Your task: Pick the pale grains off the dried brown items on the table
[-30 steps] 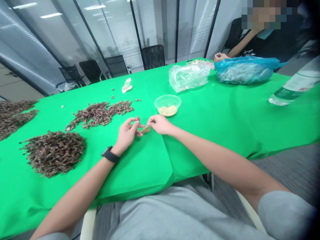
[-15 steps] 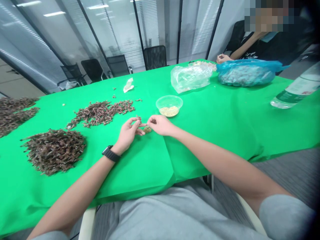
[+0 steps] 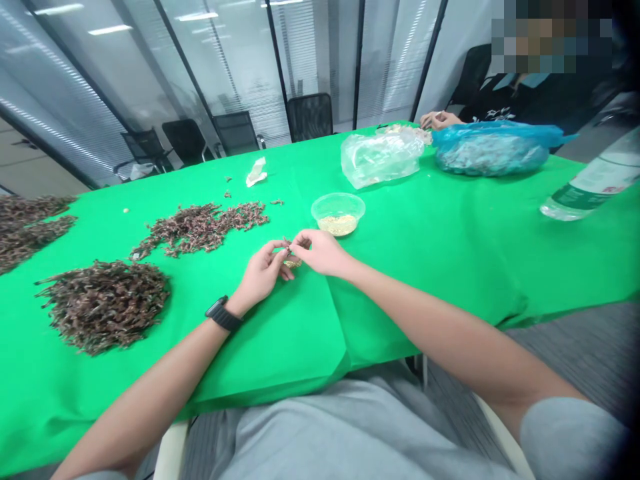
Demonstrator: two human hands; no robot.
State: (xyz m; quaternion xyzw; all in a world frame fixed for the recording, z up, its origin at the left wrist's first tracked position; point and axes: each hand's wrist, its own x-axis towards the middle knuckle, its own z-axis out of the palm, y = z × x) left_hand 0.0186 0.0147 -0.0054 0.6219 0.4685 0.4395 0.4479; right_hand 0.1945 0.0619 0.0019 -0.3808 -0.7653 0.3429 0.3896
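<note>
My left hand and my right hand meet at the fingertips over the green tablecloth. Both pinch a small dried brown piece, though the fingers partly hide it. Just beneath lies a small patch of golden grains, partly covered by my fingers. A clear plastic bowl holding similar grains stands just beyond my right hand. A black watch circles my left wrist.
Heaps of dried brown sprigs lie to the left. Farther back are a clear plastic bag and a blue bag. A co-worker's hand rests beyond them. A plastic bottle lies at right.
My hands have closed together, and their fingertips now meet on the small brown piece above the golden grains. The co-worker's hand has shifted slightly left.
</note>
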